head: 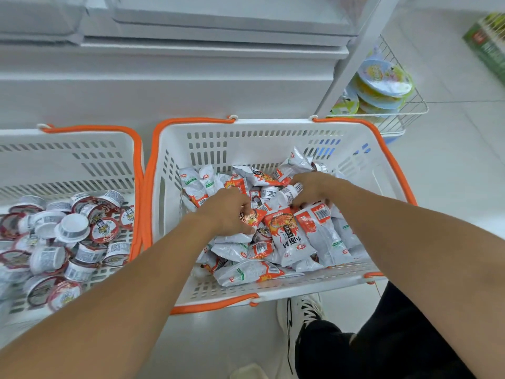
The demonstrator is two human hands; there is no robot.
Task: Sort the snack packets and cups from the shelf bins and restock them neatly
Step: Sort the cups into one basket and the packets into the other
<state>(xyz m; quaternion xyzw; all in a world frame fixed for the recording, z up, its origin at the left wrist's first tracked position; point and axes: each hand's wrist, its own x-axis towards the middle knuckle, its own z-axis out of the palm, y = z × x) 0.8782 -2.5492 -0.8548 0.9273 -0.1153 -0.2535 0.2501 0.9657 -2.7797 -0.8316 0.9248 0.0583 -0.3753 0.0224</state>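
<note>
White left basket [82, 157]: cups [73, 228] piled inside. Left hand [229, 212] in right basket [262, 138], fingers curled round a packet [252, 217]. Packets [300, 233] heaped there, a few cups mixed in. Right hand [314, 190] curled over one small cup [289, 192], grip partly hidden. Risk, judged: slick foil slipping, cup dropping back, buried cups missed under packets.
</note>
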